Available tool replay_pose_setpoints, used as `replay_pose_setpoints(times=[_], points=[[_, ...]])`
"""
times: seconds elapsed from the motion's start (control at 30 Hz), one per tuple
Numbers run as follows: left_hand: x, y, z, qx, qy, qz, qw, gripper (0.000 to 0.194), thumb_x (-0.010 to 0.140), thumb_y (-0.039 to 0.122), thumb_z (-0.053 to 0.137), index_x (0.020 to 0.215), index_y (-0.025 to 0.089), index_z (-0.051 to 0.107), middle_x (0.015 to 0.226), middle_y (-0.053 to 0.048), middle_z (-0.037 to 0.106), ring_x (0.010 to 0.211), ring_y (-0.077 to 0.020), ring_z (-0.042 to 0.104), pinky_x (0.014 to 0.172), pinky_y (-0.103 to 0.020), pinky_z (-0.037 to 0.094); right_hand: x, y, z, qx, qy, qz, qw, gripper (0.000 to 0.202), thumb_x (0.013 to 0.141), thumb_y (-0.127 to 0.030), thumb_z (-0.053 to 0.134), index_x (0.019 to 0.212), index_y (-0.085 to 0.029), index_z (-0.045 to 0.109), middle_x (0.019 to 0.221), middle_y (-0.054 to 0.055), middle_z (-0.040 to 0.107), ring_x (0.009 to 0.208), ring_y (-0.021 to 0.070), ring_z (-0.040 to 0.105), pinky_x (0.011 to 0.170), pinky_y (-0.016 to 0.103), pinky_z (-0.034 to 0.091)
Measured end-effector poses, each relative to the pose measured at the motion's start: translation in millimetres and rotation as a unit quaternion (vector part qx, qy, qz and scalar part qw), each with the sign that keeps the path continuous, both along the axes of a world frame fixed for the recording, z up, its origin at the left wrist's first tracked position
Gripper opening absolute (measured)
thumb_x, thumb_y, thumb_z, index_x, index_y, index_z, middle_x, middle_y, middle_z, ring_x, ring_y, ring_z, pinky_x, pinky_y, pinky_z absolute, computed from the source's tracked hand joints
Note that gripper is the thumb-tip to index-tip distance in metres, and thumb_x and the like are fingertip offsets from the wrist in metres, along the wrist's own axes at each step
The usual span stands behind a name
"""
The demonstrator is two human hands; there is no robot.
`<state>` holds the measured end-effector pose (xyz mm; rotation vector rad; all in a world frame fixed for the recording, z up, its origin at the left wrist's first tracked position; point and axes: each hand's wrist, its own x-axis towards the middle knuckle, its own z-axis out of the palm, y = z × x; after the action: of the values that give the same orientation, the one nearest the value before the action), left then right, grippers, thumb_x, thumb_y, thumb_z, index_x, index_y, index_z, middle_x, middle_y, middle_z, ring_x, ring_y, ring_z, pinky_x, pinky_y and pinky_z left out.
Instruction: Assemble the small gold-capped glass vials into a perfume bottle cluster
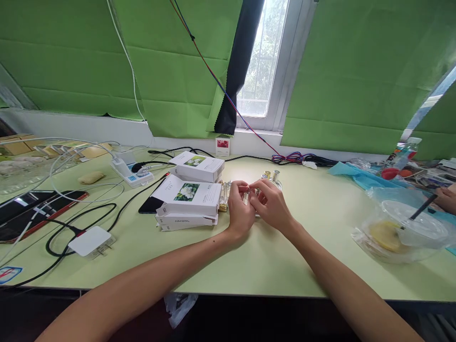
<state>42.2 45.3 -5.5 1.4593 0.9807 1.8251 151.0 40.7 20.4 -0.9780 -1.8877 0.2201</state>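
My left hand (240, 209) is closed around a small clear glass bottle (246, 196), mostly hidden by the fingers. My right hand (270, 202) pinches at the top of it, and the fingertips of both hands meet there. Just behind my right hand stand glass bottles with shiny silver and gold tops (275, 176), partly covered. To the left of my left hand, more slim glass bottles with gold parts (223, 195) lie against a stack of white cartons (206, 198) printed with a white flower. Another such carton (210, 167) lies behind the stack.
A power strip (132, 175), a white charger (91, 242), cables and a dark phone-like device (32, 209) occupy the left side. At right stands a lidded plastic cup in a bag (399, 232). Another person's hand (445, 198) shows at the right edge. A small card (223, 146) leans against the wall.
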Motion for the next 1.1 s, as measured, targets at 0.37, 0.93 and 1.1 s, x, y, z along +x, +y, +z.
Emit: replay_pose_setpoints(times=[0.37, 0.93, 1.1], points=[[0.0, -0.5, 1.0, -0.001, -0.001, 0.003, 1.0, 0.016, 0.085, 0.021, 0.063, 0.096, 0.022, 0.052, 0.097, -0.004, 0.058, 0.091, -0.0171, 0.058, 0.084, -0.033, 0.049, -0.3, 0.6, -1.7, -0.004, 0.003, -0.007, 1.0, 0.013, 0.092, -0.02, 0.052, 0.098, -0.023, 0.063, 0.097, 0.004, 0.062, 0.059, 0.0131, 0.055, 0.062, 0.03, 0.05], [0.4, -0.6, 0.1, -0.016, 0.005, -0.007, 1.0, 0.016, 0.088, 0.024, 0.062, 0.097, 0.021, 0.049, 0.099, -0.005, 0.057, 0.093, -0.0175, 0.059, 0.083, -0.034, 0.05, -2.0, 1.1, -2.8, 0.005, 0.004, -0.028, 1.0, 0.013, 0.093, -0.021, 0.051, 0.099, -0.022, 0.063, 0.095, 0.004, 0.063, 0.058, 0.0125, 0.053, 0.062, 0.029, 0.048], [0.8, -0.6, -1.2, -0.013, 0.005, -0.009, 1.0, 0.023, 0.085, 0.02, 0.065, 0.101, 0.021, 0.048, 0.104, -0.005, 0.056, 0.098, -0.0179, 0.059, 0.087, -0.035, 0.05, -0.9, 1.0, -1.7, 0.019, 0.02, -0.06, 0.998, 0.012, 0.092, -0.021, 0.051, 0.097, -0.02, 0.062, 0.096, 0.005, 0.066, 0.055, 0.0106, 0.053, 0.06, 0.026, 0.047]])
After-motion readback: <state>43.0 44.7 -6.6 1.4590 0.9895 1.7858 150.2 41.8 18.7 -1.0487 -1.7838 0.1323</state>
